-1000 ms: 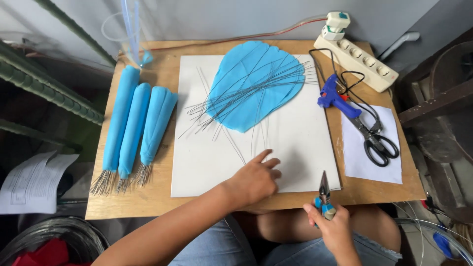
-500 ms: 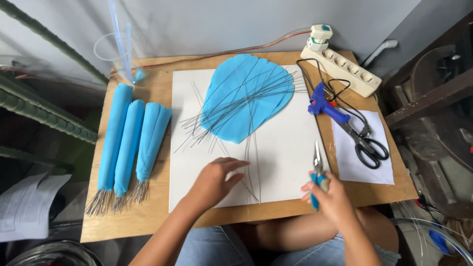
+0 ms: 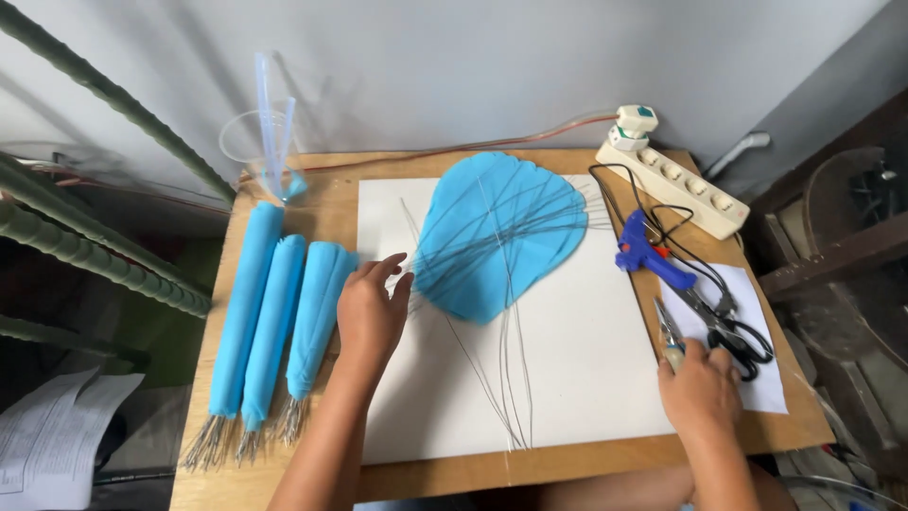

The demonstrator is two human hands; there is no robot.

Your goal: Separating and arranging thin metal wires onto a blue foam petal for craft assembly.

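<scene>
Left hand (image 3: 371,312) has shifted left — onto the wires (image 3: 492,255).

Bare forearms, no sleeves, no jewellery

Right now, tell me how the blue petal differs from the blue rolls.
The petal lies spread flat on the white sheet; the rolls are wrapped into long tubes on the bare table. The petal has loose wires fanned across it; the rolls have wire ends bunched out of their lower ends. The left hand lies between them. Both are the same light blue.
</scene>
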